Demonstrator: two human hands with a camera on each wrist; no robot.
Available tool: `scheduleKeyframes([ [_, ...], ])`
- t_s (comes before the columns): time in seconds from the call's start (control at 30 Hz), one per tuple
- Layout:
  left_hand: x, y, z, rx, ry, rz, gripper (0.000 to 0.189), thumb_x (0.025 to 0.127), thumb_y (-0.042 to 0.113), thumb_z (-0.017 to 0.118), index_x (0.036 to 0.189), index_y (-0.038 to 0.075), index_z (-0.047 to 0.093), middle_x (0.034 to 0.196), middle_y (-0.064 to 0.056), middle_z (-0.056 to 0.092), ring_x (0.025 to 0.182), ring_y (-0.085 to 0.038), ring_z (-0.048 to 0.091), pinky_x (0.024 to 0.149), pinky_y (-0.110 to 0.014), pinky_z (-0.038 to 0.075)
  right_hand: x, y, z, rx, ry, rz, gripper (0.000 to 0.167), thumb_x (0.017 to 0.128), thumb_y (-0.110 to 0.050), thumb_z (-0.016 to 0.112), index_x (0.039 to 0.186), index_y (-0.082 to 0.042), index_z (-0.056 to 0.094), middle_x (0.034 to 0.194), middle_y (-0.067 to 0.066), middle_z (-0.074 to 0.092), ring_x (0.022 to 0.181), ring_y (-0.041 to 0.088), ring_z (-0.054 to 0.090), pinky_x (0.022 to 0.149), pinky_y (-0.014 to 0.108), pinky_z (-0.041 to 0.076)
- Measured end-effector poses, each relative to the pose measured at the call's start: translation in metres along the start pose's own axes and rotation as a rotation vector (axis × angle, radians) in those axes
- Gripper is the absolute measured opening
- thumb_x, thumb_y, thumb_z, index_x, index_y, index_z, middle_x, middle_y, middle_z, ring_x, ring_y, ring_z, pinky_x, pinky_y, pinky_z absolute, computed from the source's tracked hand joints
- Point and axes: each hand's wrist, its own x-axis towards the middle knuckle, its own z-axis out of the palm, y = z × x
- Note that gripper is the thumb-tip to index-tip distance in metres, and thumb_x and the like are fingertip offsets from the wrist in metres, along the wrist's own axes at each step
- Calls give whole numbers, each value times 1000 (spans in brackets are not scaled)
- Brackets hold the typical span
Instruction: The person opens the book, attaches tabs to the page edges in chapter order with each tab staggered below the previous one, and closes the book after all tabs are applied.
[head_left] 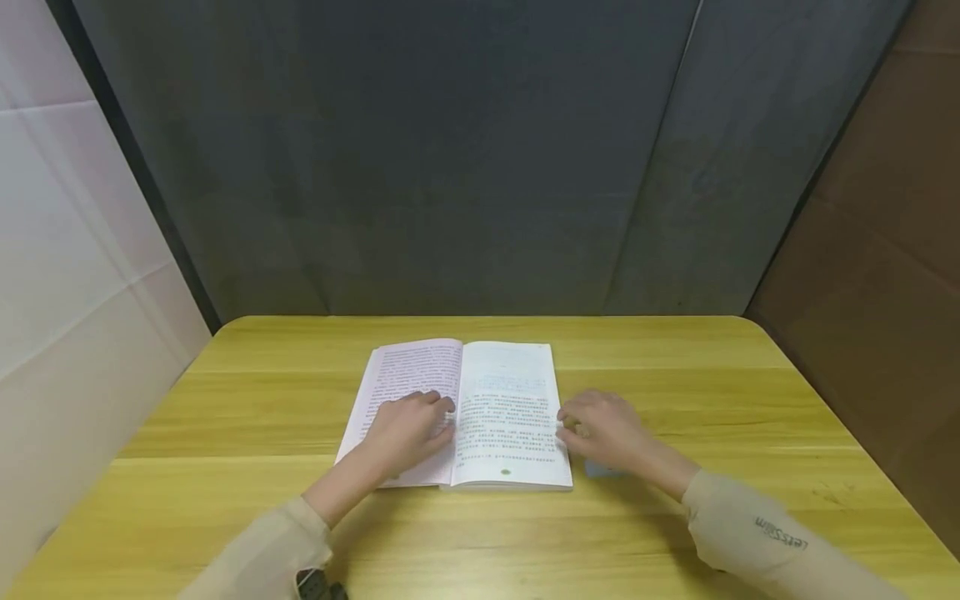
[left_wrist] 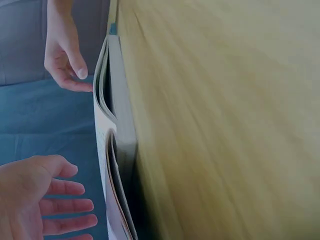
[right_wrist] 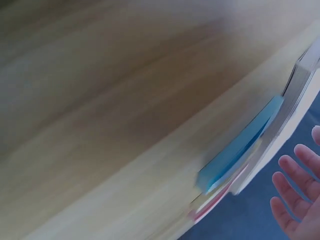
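An open book (head_left: 510, 417) lies on the table, with printed text on both pages; the left page looks pinkish, the right one white. My left hand (head_left: 411, 429) is over the left page close to the middle fold. In the left wrist view, the fingers of that left hand (left_wrist: 55, 200) are spread and fairly straight, holding nothing. At the right page's outer edge is my right hand (head_left: 603, 427), its index fingertip right at the paper and its thumb apart from it. Its fingers look loosely extended in the right wrist view. A flat blue item (right_wrist: 240, 145) lies beside the book, partly under that hand.
The wood-patterned table (head_left: 225, 467) has rounded far corners. A dark grey curtain (head_left: 450, 167) hangs behind it, with a pale panel (head_left: 82, 208) on the left and a brown panel (head_left: 877, 233) on the right. Yellow and pink layers (right_wrist: 220, 202) show beside the blue item.
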Motion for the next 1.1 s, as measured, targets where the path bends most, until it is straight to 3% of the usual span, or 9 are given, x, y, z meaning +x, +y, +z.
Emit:
scheduleKeyframes([
  [0.3, 34, 24, 2, -38, -8, 59, 22, 79, 28, 57, 94, 14, 64, 80, 4, 59, 66, -13, 56, 43, -25, 38, -14, 31, -9, -12, 29, 99, 16, 77, -21, 65, 87, -9, 67, 89, 2, 64, 83, 20, 57, 66, 35, 47],
  [0.5, 60, 42, 7, -109, -62, 91, 24, 80, 29, 57, 98, 15, 65, 89, 3, 61, 72, -14, 58, 45, -24, 40, -15, 50, -17, -21, 29, 153, 15, 77, -21, 66, 85, -8, 66, 87, 3, 64, 83, 24, 58, 68, 40, 46],
  [0.77, 89, 63, 16, -221, -120, 104, 24, 81, 29, 60, 100, 14, 64, 92, 3, 61, 78, -13, 58, 58, -26, 46, -22, 66, -20, -48, -10, 205, 20, 78, -21, 65, 91, -6, 66, 90, 6, 64, 80, 25, 58, 63, 39, 47],
  [0.9, 101, 74, 22, -226, -136, 105, 25, 80, 28, 60, 101, 14, 64, 92, 4, 61, 76, -11, 56, 57, -26, 45, -23, 71, -19, -48, -29, 228, 21, 78, -22, 66, 91, -6, 66, 89, 6, 64, 79, 24, 58, 62, 38, 47],
  [1.1, 115, 90, 34, -197, -162, 90, 29, 80, 29, 61, 106, 15, 62, 100, 2, 60, 85, -14, 56, 62, -27, 46, -24, 76, -16, -44, -82, 273, 22, 79, -25, 65, 93, -8, 65, 91, 5, 63, 81, 24, 57, 65, 40, 46],
])
